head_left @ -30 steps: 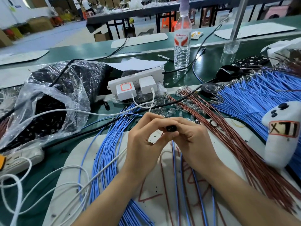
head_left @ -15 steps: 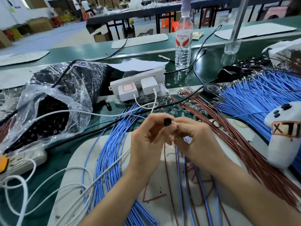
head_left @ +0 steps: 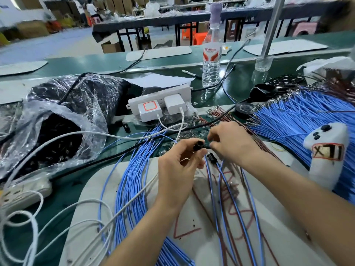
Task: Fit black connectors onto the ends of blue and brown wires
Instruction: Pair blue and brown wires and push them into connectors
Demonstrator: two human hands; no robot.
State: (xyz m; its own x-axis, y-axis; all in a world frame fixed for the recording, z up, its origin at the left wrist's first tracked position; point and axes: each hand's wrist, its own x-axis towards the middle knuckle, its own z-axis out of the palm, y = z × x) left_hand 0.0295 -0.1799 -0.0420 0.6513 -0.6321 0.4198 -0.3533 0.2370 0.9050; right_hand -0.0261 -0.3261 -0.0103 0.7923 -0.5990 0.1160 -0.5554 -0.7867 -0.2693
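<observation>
My left hand (head_left: 178, 166) pinches a small black connector (head_left: 198, 145) between thumb and forefinger. My right hand (head_left: 230, 143) is just to its right, fingers curled, pinching something small at the connector's side; what it pinches is too small to make out. A second black connector (head_left: 212, 158) hangs just below on blue wires (head_left: 226, 189) and brown wires (head_left: 222, 206) that trail toward me over the white mat (head_left: 192, 237). A bundle of blue wires (head_left: 132, 179) lies left of my hands, a bundle of brown wires (head_left: 255, 139) to the right.
A plastic bag of black connectors (head_left: 57, 137) sits at left. A white power strip with chargers (head_left: 159, 104) and a water bottle (head_left: 211, 54) stand behind. A large fan of blue wires (head_left: 299, 120), a white controller (head_left: 326, 154) and white cables (head_left: 28, 217) surround the mat.
My hands have drawn slightly apart and moved a little away from me. A second black connector now hangs below them on the wires.
</observation>
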